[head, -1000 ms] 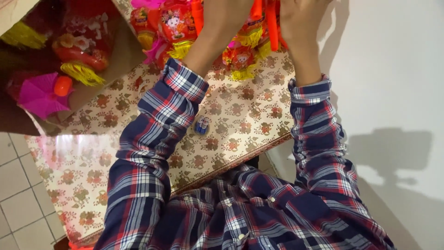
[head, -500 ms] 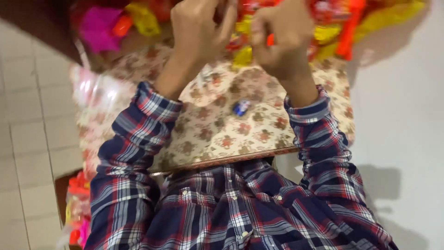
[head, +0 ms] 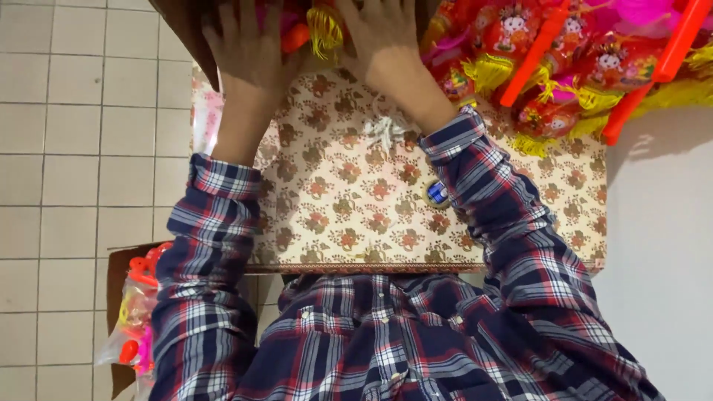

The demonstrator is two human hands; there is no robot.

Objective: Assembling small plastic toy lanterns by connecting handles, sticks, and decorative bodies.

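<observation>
1. A table (head: 349, 208) with a cream floral cloth fills the middle of the view. Pale square floor tiles (head: 82, 134) run along its left side, and a plain white surface (head: 661, 245) lies to its right.
2. At the table's far right corner lies a heap of red and yellow toys (head: 572, 67) with fringes and orange sticks.
3. A small blue piece (head: 437, 193) lies on the table just beside the right sleeve, and a bit of white string (head: 385, 132) lies beyond it.
4. Below the table's left near corner sits a clear bag (head: 137, 319) of bright plastic bits in a brown box.
5. A tasselled toy (head: 316, 30), pink, orange and yellow, sits at the table's far edge between the hands; it is mostly hidden, so its long axis cannot be told.
6. The left hand (head: 249, 48) lies flat, fingers spread, pressing on the toy's left side.
7. The right hand (head: 382, 41) is spread open too, palm down on the toy's right side; neither hand closes round it.
</observation>
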